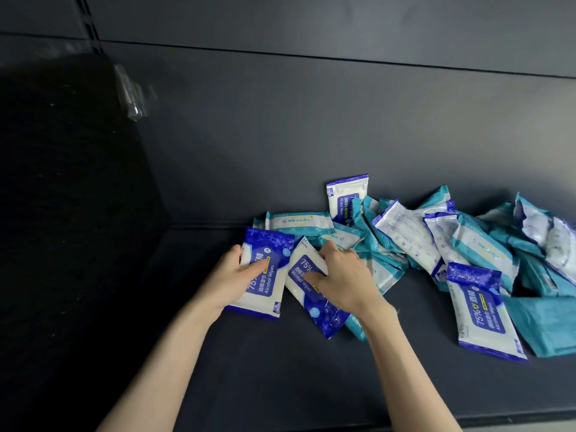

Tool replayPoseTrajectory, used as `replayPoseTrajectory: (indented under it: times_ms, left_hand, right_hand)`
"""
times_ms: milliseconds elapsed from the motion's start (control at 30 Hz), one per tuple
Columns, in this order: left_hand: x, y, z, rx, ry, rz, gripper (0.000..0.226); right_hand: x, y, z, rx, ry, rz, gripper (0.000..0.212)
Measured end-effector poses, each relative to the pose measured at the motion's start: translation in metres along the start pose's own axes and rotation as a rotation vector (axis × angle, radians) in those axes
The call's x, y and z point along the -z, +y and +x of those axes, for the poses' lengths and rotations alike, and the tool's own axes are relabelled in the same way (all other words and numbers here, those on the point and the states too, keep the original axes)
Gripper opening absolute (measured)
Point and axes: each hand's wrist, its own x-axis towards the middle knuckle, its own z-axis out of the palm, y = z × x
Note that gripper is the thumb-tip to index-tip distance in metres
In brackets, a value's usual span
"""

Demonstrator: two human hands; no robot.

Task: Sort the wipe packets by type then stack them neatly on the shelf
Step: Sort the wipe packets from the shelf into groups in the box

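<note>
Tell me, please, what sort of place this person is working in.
Probably a shop or stockroom: a dark metal shelf with a slotted upright behind, and many identical retail packs, teal wipe packets heaped beside blue alcohol wipe packets.

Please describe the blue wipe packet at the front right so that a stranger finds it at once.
Start from the dark shelf and follow the mixed heap of packets to its right side. At the heap's front edge lies a blue-and-white packet, face up, printed "75%" and "Alcohol Wipes". Unlike the two similar packets further left, no hand holds it.
</note>
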Motion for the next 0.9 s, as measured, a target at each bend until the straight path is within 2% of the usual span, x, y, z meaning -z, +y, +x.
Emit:
replayPoseTrajectory:
  times_ms: [67, 167, 233, 333, 433, 533, 667, 800, 900]
  left_hand:
    - [-0.003, 0.001, -0.002, 0.005, 0.001, -0.078, 0.027]
    - [-0.01, 0.003, -0.007, -0.013, -0.021, -0.186, 0.023]
    - [-0.018, 0.006, -0.011, -0.022, -0.065, -0.297, 0.019]
    - [-0.035, 0.012, -0.015, -0.037, -0.103, -0.434, 0.023]
    - [-0.052, 0.023, -0.011, -0.07, -0.108, -0.537, 0.023]
    - [-0.069, 0.037, 0.001, -0.1, -0.108, -0.491, 0.027]
    - [-0.092, 0.049, 0.028, -0.127, -0.114, -0.422, 0.034]
    - [-0.11, 0.059, 0.062, -0.192, -0.06, -0.378, 0.026]
    - [-0.121, 0.057, 0.088, -0.232, 0.045, -0.187, 0.019]
  right_hand:
    - [-0.002, 0.003, -0.005, -0.015, 0.042, 0.148, 0.029]
    - [-0.005, 0.013, -0.013, -0.075, 0.092, 0.518, 0.027]
    - [-0.004, 0.021, -0.018, -0.098, 0.125, 0.747, 0.034]
    - [0.006, 0.03, -0.025, -0.096, 0.166, 0.993, 0.046]
    - [0.021, 0.038, -0.029, -0.105, 0.172, 1.171, 0.039]
    - [0.034, 0.053, -0.025, -0.134, 0.149, 1.124, 0.026]
    - [0.041, 0.075, -0.005, -0.189, 0.19, 1.092, 0.025]
    - [0.042, 0.092, 0.017, -0.219, 0.429, 1.072, 0.027]
    - [0.038, 0.104, 0.026, -0.219, 0.504, 1.065, 0.026]
